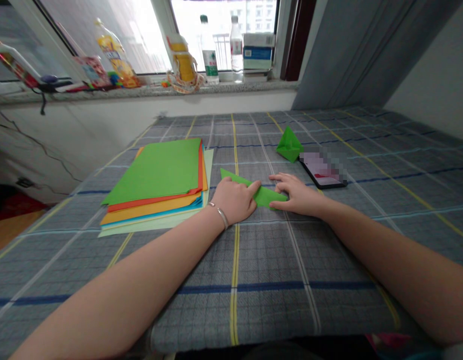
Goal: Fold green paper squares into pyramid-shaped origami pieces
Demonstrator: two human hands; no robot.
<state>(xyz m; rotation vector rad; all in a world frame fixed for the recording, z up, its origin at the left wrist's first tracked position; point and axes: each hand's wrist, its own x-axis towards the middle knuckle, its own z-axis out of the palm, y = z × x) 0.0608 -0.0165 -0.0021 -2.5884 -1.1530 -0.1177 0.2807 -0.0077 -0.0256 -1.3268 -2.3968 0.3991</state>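
A folded strip of green paper [268, 194] lies on the checked cloth, its left point sticking out past my knuckles. My left hand [236, 199], with a silver bangle at the wrist, presses it down; the fingers are curled and the index finger reaches along the paper. At the strip's right end, my right hand [294, 194] has its thumb on the near edge and bent fingers over the far side, gripping it lightly. Beyond that hand stands a folded green paper shape [289, 144], pointed at the top.
To the left lies a stack of coloured paper sheets [156, 170], green on top. A phone [323, 172] rests right of the green shape. Bottles [209, 55], boxes [258, 52] and a yellow flask [184, 62] line the windowsill behind the cloth-covered surface [201, 310].
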